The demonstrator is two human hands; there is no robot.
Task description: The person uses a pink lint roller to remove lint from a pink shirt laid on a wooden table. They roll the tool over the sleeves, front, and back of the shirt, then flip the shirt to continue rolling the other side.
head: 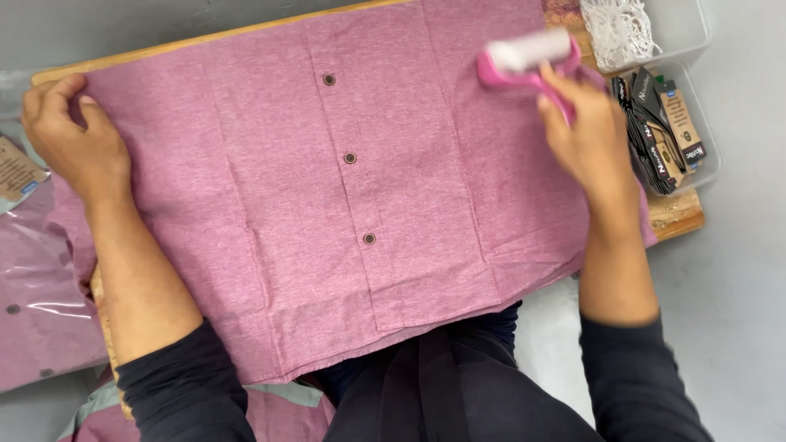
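Mauve woven cloth, a buttoned shirt with three dark buttons down its placket, lies spread flat over a wooden board that we take for the table, covering it nearly edge to edge. We see the left hand pressed flat at the far left corner, its fingers together and lying on the cloth rather than gripping it. The right hand has its fingers clamped on the pink handle of a lint roller, whose white drum rests on the shirt near the far right corner. Just beyond the right edge stand two clear plastic bins, one holding white lace, the other dark hang tags. More mauve shirts in clear bags lie off the left edge. Our judgement: with only one corner pinned, the sticky drum could drag and bunch the fabric, folding creases into it, and a stroke running wide past the right edge could knock the tags or snag the lace.
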